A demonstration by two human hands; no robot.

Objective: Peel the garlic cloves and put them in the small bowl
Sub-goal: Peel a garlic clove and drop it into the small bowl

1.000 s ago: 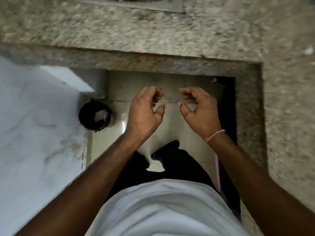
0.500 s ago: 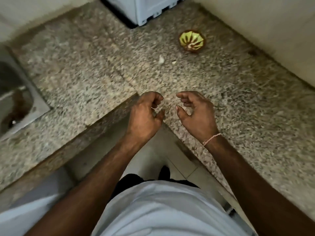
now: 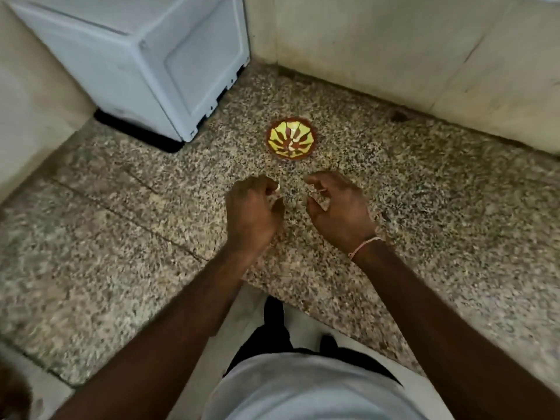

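The small bowl (image 3: 291, 140), brown-rimmed with a yellow leaf pattern inside, stands on the speckled granite counter (image 3: 424, 207) near the back corner and looks empty. My left hand (image 3: 251, 213) and my right hand (image 3: 339, 213) hover side by side just in front of the bowl, with fingers loosely curled and apart. Neither clearly holds anything. A small pale bit (image 3: 277, 187) shows at my left fingertips; I cannot tell whether it is a garlic clove or a nail. No other garlic is visible.
A white appliance (image 3: 145, 62) stands on the counter at the back left, close to the bowl. Beige walls (image 3: 394, 56) close off the corner behind and to the right. The counter's inner edge runs just under my forearms, with the floor below.
The view swung from the floor gap up to the counter corner. Both hands moved forward toward the bowl, and my left hand now covers where two pale garlic pieces lay half a second ago.
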